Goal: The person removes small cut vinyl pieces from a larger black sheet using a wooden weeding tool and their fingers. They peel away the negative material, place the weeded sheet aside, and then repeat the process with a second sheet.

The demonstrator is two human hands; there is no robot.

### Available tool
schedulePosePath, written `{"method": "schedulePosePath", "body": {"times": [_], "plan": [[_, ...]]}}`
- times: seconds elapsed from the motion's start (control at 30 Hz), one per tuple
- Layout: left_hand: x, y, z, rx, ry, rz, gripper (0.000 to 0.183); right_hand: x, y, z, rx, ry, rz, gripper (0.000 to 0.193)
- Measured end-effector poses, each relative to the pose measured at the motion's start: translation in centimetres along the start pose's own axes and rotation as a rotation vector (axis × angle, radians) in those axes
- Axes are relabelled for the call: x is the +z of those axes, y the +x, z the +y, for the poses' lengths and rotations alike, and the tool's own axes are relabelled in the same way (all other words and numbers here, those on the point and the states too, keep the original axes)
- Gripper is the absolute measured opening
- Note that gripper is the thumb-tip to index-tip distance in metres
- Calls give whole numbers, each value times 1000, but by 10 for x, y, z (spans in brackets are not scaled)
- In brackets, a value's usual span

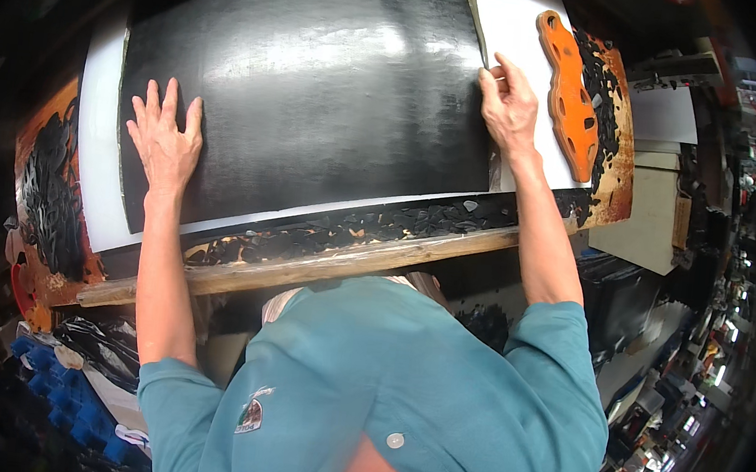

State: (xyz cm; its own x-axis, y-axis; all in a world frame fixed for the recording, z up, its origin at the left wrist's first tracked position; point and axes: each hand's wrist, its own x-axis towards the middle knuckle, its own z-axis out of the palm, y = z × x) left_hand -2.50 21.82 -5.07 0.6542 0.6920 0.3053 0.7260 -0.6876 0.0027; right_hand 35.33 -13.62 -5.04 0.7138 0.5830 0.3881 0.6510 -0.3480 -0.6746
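Note:
A large glossy black sheet [320, 85], perhaps leather or rubber, lies over a white board [100, 146] on the workbench. Flat on the sheet's left part rests my left hand [167, 143], fingers spread. At the right edge of the sheet, my right hand [509, 103] is partly closed, thumb and fingertips bent round the edge. Just right of that hand, an orange wavy-edged plate [570, 100] with dark oval holes lies partly on the white board.
Black scraps [51, 177] are heaped at the bench's left end, with more scraps [332, 241] along the near side behind a wooden rail [348, 260]. Pale boxes [645, 207] stand at the right. Blue material [63, 392] sits at the lower left.

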Motion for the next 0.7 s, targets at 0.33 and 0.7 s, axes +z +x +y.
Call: {"method": "schedulePosePath", "body": {"times": [0.33,0.7], "plan": [[-41,-32,144,552,-433,-186,83,-154,-19,99,262,-713,-352,118],[-41,-23,235,718,-491,-307,83,-159,-10,112,197,-546,-309,111]]}}
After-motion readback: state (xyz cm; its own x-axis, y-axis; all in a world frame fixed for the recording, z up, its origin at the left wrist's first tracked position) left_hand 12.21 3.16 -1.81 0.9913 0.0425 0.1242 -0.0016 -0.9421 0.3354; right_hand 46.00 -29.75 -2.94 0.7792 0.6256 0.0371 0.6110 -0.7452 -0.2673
